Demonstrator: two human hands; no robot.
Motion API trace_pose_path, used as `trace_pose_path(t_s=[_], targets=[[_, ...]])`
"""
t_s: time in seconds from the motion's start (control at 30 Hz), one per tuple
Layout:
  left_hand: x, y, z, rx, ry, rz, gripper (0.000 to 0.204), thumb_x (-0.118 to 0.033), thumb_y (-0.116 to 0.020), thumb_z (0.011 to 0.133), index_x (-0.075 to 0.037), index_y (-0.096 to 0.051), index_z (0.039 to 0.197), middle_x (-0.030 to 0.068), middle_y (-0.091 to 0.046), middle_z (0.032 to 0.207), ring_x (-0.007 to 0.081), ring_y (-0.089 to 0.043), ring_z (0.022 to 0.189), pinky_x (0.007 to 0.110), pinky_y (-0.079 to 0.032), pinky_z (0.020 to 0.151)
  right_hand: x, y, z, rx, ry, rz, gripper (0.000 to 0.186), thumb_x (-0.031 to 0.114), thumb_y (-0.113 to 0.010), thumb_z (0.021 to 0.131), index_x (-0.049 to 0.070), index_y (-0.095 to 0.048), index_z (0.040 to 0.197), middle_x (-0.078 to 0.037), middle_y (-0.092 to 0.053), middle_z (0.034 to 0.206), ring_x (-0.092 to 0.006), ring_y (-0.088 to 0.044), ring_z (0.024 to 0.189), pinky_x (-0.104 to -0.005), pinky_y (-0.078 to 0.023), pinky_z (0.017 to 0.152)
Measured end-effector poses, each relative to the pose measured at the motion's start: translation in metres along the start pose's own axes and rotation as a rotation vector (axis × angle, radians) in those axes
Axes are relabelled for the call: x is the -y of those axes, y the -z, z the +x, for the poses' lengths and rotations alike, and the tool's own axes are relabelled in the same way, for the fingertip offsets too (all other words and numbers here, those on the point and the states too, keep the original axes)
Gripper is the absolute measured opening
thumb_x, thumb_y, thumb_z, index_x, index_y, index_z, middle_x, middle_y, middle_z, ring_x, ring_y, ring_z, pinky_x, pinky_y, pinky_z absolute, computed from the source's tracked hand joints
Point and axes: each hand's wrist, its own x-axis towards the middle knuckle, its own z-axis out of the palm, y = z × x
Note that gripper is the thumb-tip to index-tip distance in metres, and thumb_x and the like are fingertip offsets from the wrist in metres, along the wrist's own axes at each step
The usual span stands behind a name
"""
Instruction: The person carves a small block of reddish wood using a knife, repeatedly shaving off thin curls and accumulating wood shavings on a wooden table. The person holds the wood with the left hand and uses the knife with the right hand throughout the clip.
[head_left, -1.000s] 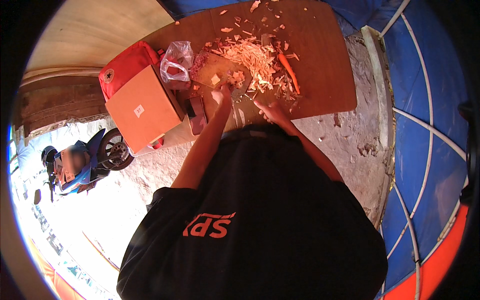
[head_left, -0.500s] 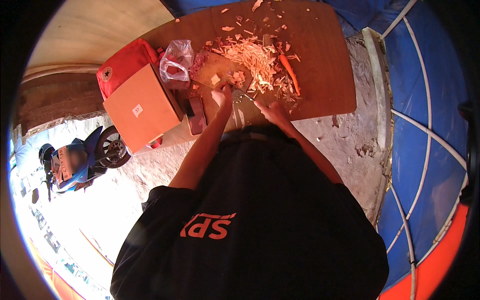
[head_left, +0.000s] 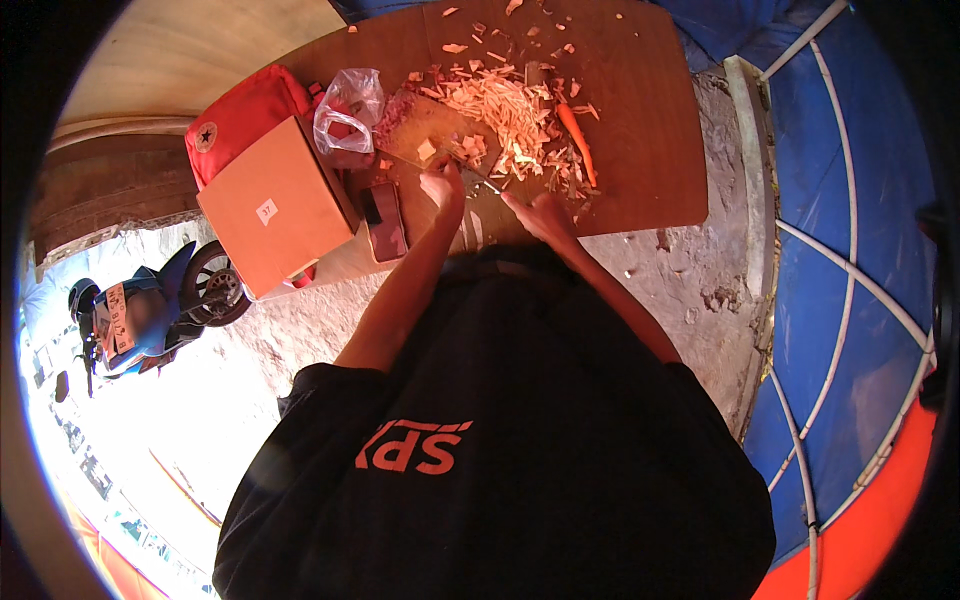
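Note:
In my right hand (head_left: 543, 216) is the handle of a knife (head_left: 486, 181), whose thin blade points left toward my other hand. My left hand (head_left: 442, 187) has its fingers bent together at the near edge of a yellowish cutting board (head_left: 425, 122); what they pinch is too small to make out. Just beyond the fingertips lie a pale cut chunk (head_left: 427, 149) and a clump of small pieces (head_left: 472, 150). A large heap of pale cut strips (head_left: 500, 105) spreads to the right of the board. Beside it rests a long orange, carrot-like object (head_left: 577, 145).
Left on the wooden table (head_left: 650, 150) are a clear plastic bag (head_left: 350, 105), a cardboard box (head_left: 275, 210), a red bag (head_left: 245, 115) and a phone (head_left: 385, 222). Scraps lie along the far side. A motorbike (head_left: 150, 310) stands at left; blue sheeting (head_left: 830, 180) hangs at right.
The view has shifted slightly, so the table items sit a little further left and higher. My hands keep nearly the same place over the board, with the knife still in the right.

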Motion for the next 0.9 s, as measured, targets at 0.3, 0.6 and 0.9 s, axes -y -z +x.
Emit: trace_pose_path(t_s=[0.3,0.6,0.9], targets=[[-0.002,0.000,-0.002,-0.034,-0.037,0.055,0.017,-0.014,-0.064,0.074,-0.001,-0.073,0.082,0.0207,-0.066,0.073,0.0313,-0.067,0.068,0.039,-0.051,0.066,0.011,0.007,0.003,0.061,-0.025,0.019,0.084,0.074,-0.054,0.073,-0.009,-0.062,0.066,-0.026,-0.062,0.065,-0.0388,-0.065,0.066,-0.0475,-0.048,0.061],[0.022,-0.009,0.005,0.010,0.063,-0.162,0.014,-0.011,-0.069,0.073,0.000,-0.072,0.081,0.0135,-0.068,0.068,0.0203,-0.066,0.064,0.035,-0.051,0.062,0.020,-0.023,0.038,-0.037,0.037,0.098,0.083,0.070,-0.060,0.072,-0.012,-0.061,0.070,-0.028,-0.062,0.069,-0.0381,-0.066,0.071,-0.0466,-0.050,0.063],[0.021,-0.005,0.010,0.195,0.295,-0.606,0.010,-0.004,-0.067,0.079,0.005,-0.067,0.082,0.0082,-0.065,0.075,0.0157,-0.064,0.065,0.025,-0.053,0.060,-0.019,-0.029,0.039,0.196,0.038,0.489,0.069,0.069,-0.062,0.073,0.001,-0.061,0.066,-0.003,-0.049,0.046,-0.0112,-0.045,0.036,-0.0271,-0.035,0.038]])
